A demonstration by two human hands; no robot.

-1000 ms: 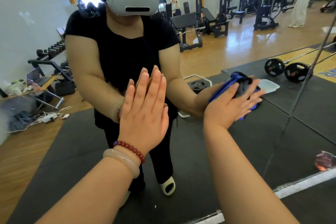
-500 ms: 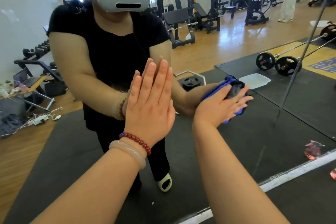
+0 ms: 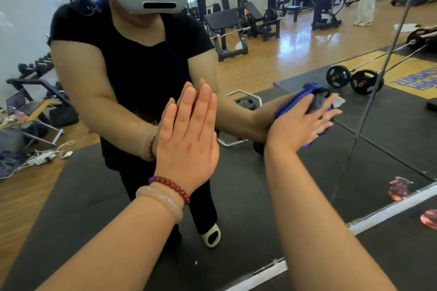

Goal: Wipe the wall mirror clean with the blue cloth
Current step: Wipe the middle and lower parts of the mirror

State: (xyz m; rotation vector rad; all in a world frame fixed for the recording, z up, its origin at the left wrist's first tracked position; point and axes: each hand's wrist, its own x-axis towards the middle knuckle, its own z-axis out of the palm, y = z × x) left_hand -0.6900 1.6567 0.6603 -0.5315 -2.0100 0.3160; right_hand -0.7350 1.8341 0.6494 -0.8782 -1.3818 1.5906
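The wall mirror [image 3: 238,198] fills the view and reflects me in a black shirt and a grey headset. My left hand [image 3: 186,132] lies flat on the glass with its fingers straight and together; a red bead bracelet and a pale bangle sit on that wrist. To its right, my right hand [image 3: 300,125] presses the bunched blue cloth [image 3: 290,101] against the mirror with spread, fairly straight fingers. Most of the cloth is hidden under that hand, and its blue folds show above and left of the fingers.
A white strip [image 3: 260,271] runs along the mirror's foot. A pink crumpled thing [image 3: 429,218] lies by it at the right. A dark seam [image 3: 378,78] crosses the glass right of the cloth. Weight machines, barbell plates [image 3: 354,78] and a dumbbell rack show as reflections.
My right hand has slid the cloth a little to the right on the glass. My left hand stays flat on the mirror. The view has dipped, so the white strip sits higher.
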